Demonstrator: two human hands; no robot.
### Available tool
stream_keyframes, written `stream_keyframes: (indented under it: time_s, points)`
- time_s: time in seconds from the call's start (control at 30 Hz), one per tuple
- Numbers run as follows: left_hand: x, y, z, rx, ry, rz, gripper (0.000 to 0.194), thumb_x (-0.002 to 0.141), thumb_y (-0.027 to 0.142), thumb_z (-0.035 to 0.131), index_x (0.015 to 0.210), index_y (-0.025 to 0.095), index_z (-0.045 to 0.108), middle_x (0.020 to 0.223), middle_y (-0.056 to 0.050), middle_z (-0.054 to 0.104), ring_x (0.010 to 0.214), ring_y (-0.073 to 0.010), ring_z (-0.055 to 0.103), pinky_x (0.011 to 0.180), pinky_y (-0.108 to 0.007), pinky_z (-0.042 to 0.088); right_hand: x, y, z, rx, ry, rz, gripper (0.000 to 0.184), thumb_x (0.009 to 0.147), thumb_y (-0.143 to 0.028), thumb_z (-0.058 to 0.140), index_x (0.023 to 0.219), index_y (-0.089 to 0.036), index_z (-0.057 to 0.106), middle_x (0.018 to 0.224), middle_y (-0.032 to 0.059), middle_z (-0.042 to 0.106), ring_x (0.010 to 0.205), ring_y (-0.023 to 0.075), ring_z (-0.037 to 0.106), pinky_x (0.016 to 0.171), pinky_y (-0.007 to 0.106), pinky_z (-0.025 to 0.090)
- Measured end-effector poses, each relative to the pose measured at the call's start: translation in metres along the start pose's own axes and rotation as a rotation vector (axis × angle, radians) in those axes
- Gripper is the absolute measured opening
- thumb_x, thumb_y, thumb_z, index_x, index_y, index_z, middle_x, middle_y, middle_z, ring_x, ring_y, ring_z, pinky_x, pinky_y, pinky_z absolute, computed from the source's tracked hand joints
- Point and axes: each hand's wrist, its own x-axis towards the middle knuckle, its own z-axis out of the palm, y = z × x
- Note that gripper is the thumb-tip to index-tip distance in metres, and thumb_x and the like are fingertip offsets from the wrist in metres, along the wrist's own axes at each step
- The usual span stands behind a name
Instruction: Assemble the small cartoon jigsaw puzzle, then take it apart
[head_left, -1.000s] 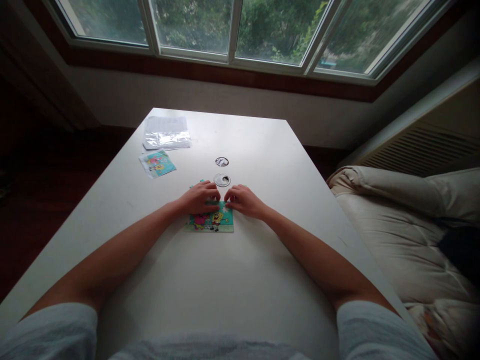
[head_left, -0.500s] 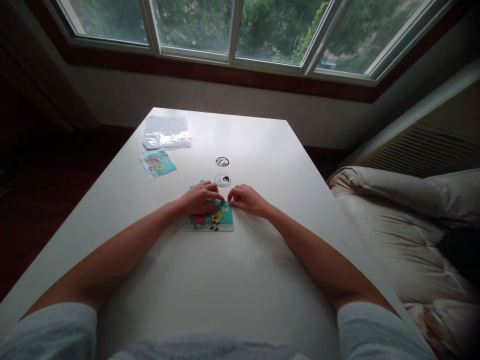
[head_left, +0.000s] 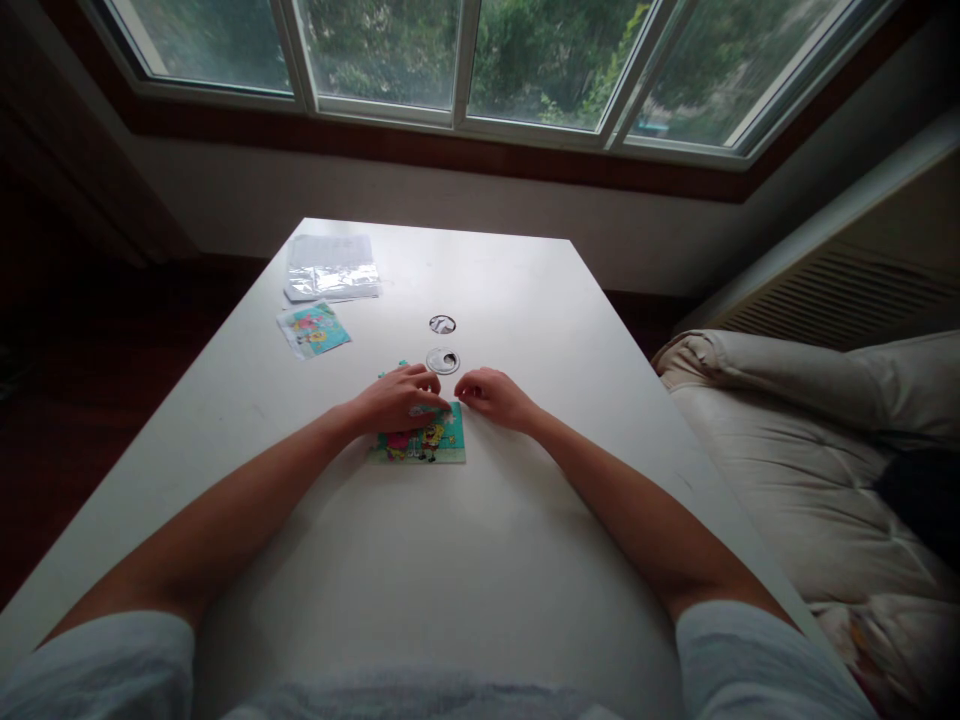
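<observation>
A turquoise jigsaw puzzle [head_left: 431, 442] with yellow and pink cartoon figures lies flat on the white table. My left hand [head_left: 401, 398] rests across its upper part, fingers apart and lightly bent, covering much of that area. Just beyond the puzzle's top right corner, my right hand [head_left: 491, 396] has its fingers curled together; whatever may be between the fingertips is hidden. Small turquoise puzzle pieces [head_left: 403, 364] peek out behind my left hand. A round disc with a dark spot [head_left: 443, 361] lies just past my fingertips, and a second dark-rimmed disc [head_left: 442, 324] lies farther off.
On the left of the table [head_left: 480, 560] lies a picture card [head_left: 315, 329] matching the puzzle's drawing. Behind it is a clear plastic sleeve with papers [head_left: 334, 267]. A cream padded seat [head_left: 757, 430] stands along the right side, and a window [head_left: 457, 60] is ahead.
My right fingertips have drawn slightly up and away from the puzzle's top right corner. My left hand stays on the puzzle, its fingers shifted only a little.
</observation>
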Motion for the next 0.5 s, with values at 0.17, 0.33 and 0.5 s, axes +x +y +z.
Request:
stream_keyframes:
  time_s: [0.17,0.33,0.5]
  points:
    - [0.004,0.010,-0.005,0.000,-0.025,0.049,0.031,0.090,0.024,0.064,0.118,0.031,0.072,0.119,-0.005,0.072,0.112,-0.0245,0.059,0.098,-0.040,0.042,0.001,0.009,-0.013,0.101,0.203,0.170,0.016,0.089,-0.026,0.059,0.095,-0.020,0.072,0.072,-0.0010,0.066,0.063,0.0125,0.052,0.063,0.025,0.040]
    - [0.004,0.011,-0.006,-0.012,-0.035,0.055,0.033,0.089,0.022,0.064,0.120,0.032,0.072,0.123,-0.003,0.073,0.113,-0.0245,0.059,0.099,-0.040,0.042,0.000,0.026,-0.028,0.079,0.195,0.217,0.016,0.087,-0.025,0.059,0.094,-0.020,0.072,0.072,-0.0008,0.066,0.063,0.0132,0.054,0.062,0.026,0.040]
    - [0.003,0.008,-0.001,-0.017,-0.024,0.038,0.036,0.089,0.024,0.063,0.123,0.031,0.071,0.126,-0.002,0.072,0.116,-0.0254,0.058,0.101,-0.041,0.043,-0.002,0.039,-0.040,-0.115,0.081,0.119,0.010,0.082,-0.019,0.064,0.088,-0.019,0.073,0.081,0.0026,0.066,0.074,0.0154,0.056,0.071,0.027,0.041]
